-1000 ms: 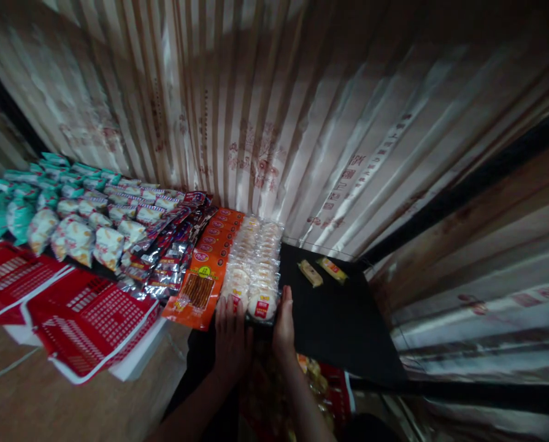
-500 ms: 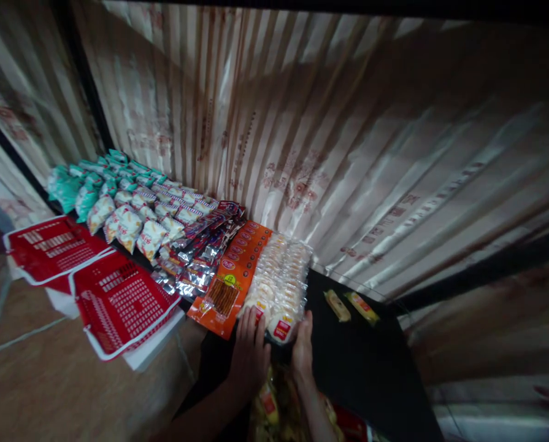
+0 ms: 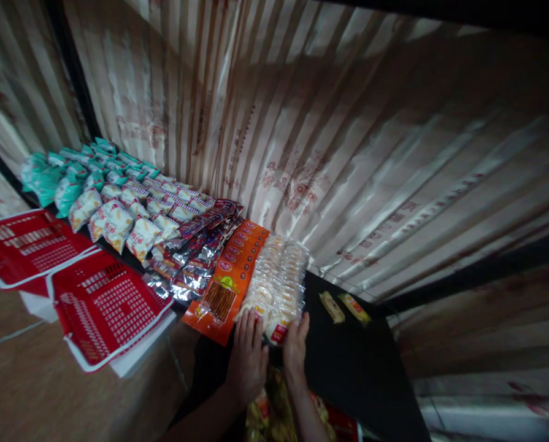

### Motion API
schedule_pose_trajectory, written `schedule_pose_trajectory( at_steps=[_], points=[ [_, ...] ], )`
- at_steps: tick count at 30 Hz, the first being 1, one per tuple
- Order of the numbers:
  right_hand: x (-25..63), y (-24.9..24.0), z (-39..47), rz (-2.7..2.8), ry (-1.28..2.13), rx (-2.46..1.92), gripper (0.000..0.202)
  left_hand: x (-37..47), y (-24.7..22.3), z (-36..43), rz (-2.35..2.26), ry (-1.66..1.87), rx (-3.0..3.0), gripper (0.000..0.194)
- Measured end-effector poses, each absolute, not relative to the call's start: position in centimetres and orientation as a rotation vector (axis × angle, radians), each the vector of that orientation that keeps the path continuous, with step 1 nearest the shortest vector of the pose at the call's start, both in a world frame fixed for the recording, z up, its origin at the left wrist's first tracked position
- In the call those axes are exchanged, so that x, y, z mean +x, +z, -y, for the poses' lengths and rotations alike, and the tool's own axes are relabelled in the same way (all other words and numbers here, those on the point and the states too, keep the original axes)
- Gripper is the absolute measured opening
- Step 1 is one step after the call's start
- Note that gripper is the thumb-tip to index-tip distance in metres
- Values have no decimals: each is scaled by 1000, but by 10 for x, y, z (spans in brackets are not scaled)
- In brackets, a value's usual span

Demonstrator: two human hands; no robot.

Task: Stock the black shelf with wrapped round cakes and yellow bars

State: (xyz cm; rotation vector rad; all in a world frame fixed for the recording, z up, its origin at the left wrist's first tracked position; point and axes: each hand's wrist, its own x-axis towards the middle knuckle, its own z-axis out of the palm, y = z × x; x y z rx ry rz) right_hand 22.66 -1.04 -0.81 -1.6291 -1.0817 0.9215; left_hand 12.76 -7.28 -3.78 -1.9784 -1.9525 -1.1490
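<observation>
Two rows of clear-wrapped round white snack packs (image 3: pixel 274 276) with red labels lie side by side on the black table (image 3: pixel 343 362). My left hand (image 3: pixel 248 359) rests its outstretched fingers on the near end of the left row, partly covering its label. At the near right corner of the right row, my right hand (image 3: pixel 295 348) touches the wrapping with its fingers extended. Left of the rows lies a flat orange snack packet (image 3: pixel 226 282) with brown sticks pictured on it. Below my forearms, several yellow-wrapped snacks (image 3: pixel 258 411) show in part.
Two yellow-wrapped bars (image 3: pixel 332 307) lie to the right. Silver-and-dark packets (image 3: pixel 200 258), white snack bags (image 3: pixel 113 224) and teal bags (image 3: pixel 67 190) line the table leftward. Red baskets (image 3: pixel 113 301) stand at the front left. A pleated curtain (image 3: pixel 302 123) hangs behind the table.
The view has shifted slightly, so the goods and baskets sit further left. My right hand has come a little further round the front corner of the right row; my left stays on its row.
</observation>
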Motion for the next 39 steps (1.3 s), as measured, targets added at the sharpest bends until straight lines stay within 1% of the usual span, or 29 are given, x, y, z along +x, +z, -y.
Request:
schedule_pose_trajectory(
  at_steps=[7, 14, 20, 26, 30, 33, 39],
  points=[
    [230, -4, 15, 1043, 854, -1627, 93, 131, -42, 76, 1940, -1160, -2034, 55],
    [239, -16, 13, 926, 939, -1515, 84, 132, -39, 68, 1880, -1208, -1930, 64],
    [256, -22, 4, 793, 972, -1342, 79, 148, -24, 42, 1907, -1135, -1906, 71],
    [260, -18, -26, 790, 1020, -1245, 79, 152, -21, 27, 1928, -1058, -1909, 71],
    [251, -15, -39, 790, 1181, -1215, 80, 151, -22, 27, 1916, -1018, -1916, 69],
    [246, -14, -42, 786, 1276, -1183, 76, 152, -22, 29, 1881, -1030, -1912, 68],
    [262, -14, -65, 787, 1218, -1126, 72, 155, -21, 30, 1865, -1076, -1909, 73]
  ],
)
